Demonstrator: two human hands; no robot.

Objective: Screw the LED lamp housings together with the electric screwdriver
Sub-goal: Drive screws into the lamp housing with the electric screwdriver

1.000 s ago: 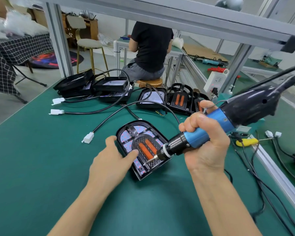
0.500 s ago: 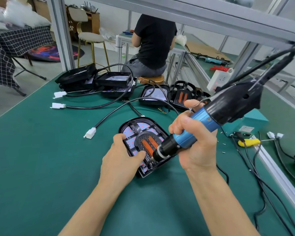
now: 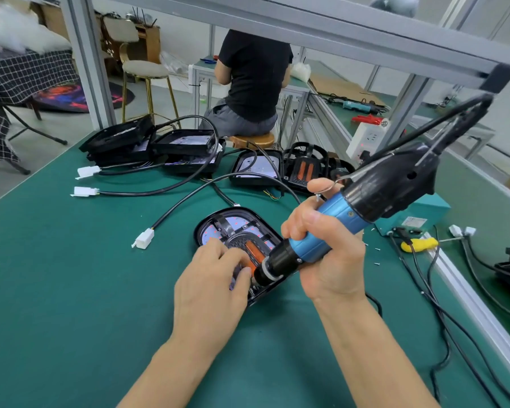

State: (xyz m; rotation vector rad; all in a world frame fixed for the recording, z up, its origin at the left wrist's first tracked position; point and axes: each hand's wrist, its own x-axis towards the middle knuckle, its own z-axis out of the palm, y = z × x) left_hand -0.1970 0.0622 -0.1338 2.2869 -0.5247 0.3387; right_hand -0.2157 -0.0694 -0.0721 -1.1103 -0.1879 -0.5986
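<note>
In the middle of the frame, a black plastic lamp housing (image 3: 236, 231) with a rounded top lay flat on the smooth green surface (image 3: 71, 275). Inside it were a pale board with small red dots and a long orange strip.

The left hand (image 3: 215, 278) rested on the near part of the housing, its fingers bent down onto it beside the tool's tip. Whether it pinched anything I could not tell.

The right hand (image 3: 327, 254) was wrapped tight around the shiny blue barrel of the electric screwdriver (image 3: 351, 216). The tool was tilted, with its fat black top toward the upper right and its black and silver nose down at the housing.

More black housings (image 3: 189, 148) with thin black cables and white plugs sat at the top middle. A small yellow thing (image 3: 418, 245) lay at the right.
</note>
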